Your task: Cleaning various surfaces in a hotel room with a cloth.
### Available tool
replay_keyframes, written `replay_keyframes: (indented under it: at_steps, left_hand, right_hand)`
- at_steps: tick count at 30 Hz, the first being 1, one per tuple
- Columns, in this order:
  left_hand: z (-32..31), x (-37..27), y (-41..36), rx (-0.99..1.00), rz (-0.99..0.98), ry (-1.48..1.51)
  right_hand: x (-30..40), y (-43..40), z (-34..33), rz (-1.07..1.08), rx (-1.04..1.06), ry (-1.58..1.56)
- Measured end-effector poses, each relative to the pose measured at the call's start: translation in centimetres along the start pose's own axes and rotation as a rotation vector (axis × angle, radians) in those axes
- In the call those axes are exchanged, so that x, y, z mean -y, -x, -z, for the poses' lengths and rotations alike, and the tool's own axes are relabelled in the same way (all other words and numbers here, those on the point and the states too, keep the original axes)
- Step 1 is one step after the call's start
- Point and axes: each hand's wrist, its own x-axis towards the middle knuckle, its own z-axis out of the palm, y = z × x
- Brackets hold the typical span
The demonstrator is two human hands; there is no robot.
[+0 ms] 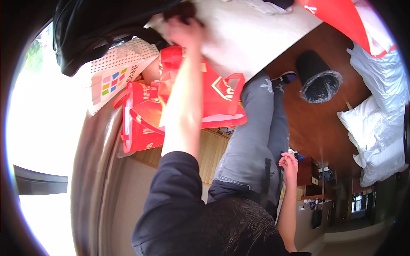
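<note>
My left hand [184,32] reaches over a red shopping bag [208,92] to a dark item [181,11] at the white tabletop's edge. The hand is blurred, so its grip on the item cannot be told. More red bag material [144,140] lies beneath my forearm, left of it. A paper bag with dots and coloured squares [112,80] stands beside the red bags. Black fabric [96,28] covers the upper left. My right hand [290,163] hangs by my thigh, its fingers loosely curled and apart, with nothing visible in them.
A black waste bin with a clear liner [314,76] is on the brown floor near my shoe. White bedding [378,128] lies at the right, below another red bag [346,25]. The white table [256,38] is in front of me; a curtain [93,172] hangs at the left.
</note>
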Motion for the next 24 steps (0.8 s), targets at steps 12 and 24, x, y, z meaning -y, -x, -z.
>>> replay_keyframes:
  at_steps: [12,24]
  left_hand:
    - [0.8,2.0,-0.4,-0.138,0.015,0.108]
    - [0.4,7.5,-3.7,-0.129,0.18,0.562]
  right_hand:
    - [4.9,-0.9,-3.0,0.095,0.017,-0.019]
    - [3.9,1.4,-3.7,0.08,0.044,0.03]
